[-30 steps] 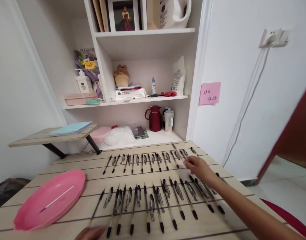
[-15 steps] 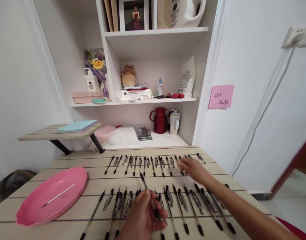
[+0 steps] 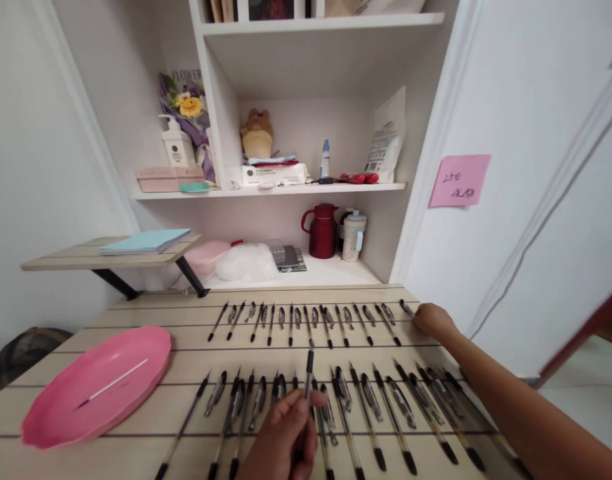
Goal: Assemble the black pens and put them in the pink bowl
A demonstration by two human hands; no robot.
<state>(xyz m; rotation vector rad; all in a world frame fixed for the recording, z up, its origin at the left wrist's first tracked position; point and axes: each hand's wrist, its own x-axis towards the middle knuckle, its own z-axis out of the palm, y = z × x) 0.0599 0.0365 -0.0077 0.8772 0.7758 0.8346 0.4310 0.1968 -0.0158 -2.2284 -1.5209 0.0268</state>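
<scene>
Shifted rightward to 2 o'clock, right hand (image 3: pixel 433 319) sits at desk (image 3: pixel 196 360) edge, fingers' state untellable; left hand (image 3: pixel 282 443), 6 o'clock, fingers grip raised pen (image 3: pixel 309 365).

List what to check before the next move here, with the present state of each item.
1. Left hand grips a pen: ok, pinched in the fingers, one end pointing up.
2. Right hand has the end pen of the far row: cannot tell, fingers curl beside it.
3. Far row lies parallel: ok.
4. Near row fully visible: not ok, the left hand covers part.
5. Pink tray holds only a white stick: ok.
</scene>
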